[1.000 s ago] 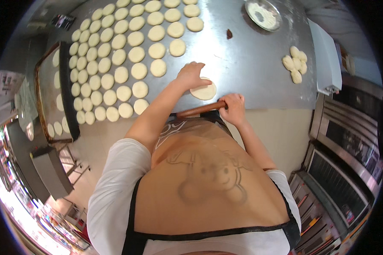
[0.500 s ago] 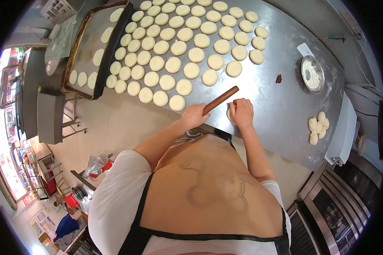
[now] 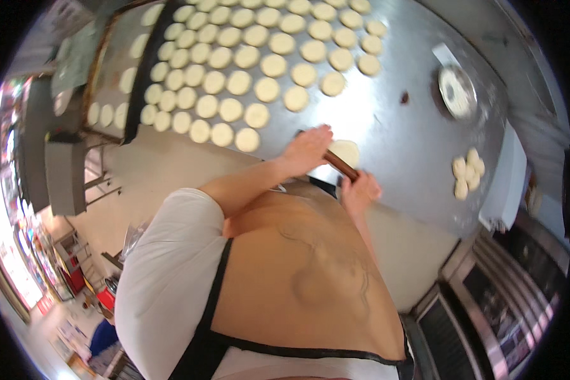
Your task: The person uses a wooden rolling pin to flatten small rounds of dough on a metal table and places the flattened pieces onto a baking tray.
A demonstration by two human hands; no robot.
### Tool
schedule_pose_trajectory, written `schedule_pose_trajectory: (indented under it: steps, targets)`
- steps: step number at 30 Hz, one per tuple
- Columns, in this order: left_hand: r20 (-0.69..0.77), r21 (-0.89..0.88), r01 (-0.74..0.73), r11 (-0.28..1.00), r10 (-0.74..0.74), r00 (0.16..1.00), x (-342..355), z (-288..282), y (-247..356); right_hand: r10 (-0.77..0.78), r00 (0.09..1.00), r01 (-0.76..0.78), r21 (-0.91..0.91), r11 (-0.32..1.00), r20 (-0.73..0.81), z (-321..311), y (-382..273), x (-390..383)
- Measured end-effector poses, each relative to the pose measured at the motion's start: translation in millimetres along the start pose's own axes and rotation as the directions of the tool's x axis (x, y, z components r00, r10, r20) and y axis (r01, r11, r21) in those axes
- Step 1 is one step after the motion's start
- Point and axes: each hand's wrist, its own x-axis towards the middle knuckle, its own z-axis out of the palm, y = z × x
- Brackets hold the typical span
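Note:
A brown wooden rolling pin [image 3: 342, 166] lies aslant near the table's front edge, with both my hands on it. Closed over its far-left part is my left hand [image 3: 306, 151]; the tip pokes out beyond the fingers. My right hand [image 3: 361, 190] grips the near-right end. A flattened pale dough piece [image 3: 346, 152] lies on the table, its near side under or against the pin; the left hand may cover some of it. To the left, many round dough discs [image 3: 256, 115] sit in rows.
A metal bowl of white flour [image 3: 457, 92] stands at the right of the steel table [image 3: 402, 145], beside a white card [image 3: 444, 54]. Nearer lies a cluster of small dough balls [image 3: 467, 172]. A small dark lump [image 3: 405, 97] is mid-table. At left, a dark-rimmed baking tray [image 3: 115, 76] holds several flat dough pieces.
My right hand has left the dough and taken the rolling pin's other end. The pin has swung round onto the dough, which now lies flatter and wider. The view has shifted slightly.

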Motion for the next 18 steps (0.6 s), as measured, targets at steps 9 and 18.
schedule_pose_trajectory:
  steps: [9, 18]
  targets:
    - [-0.122, 0.056, 0.01, 0.998, -0.003, 0.993, 115.5, -14.7, -25.0, -0.011, 0.952, 0.011, -0.002, 1.0, -0.305, -6.8, 22.4, 121.8]
    - [-0.024, 0.069, 0.053, 0.996, -0.052, 0.998, 27.9, -5.1, -3.3, -0.3, 0.945, 0.282, -0.139, 0.949, -0.13, -7.3, 14.3, 77.9]
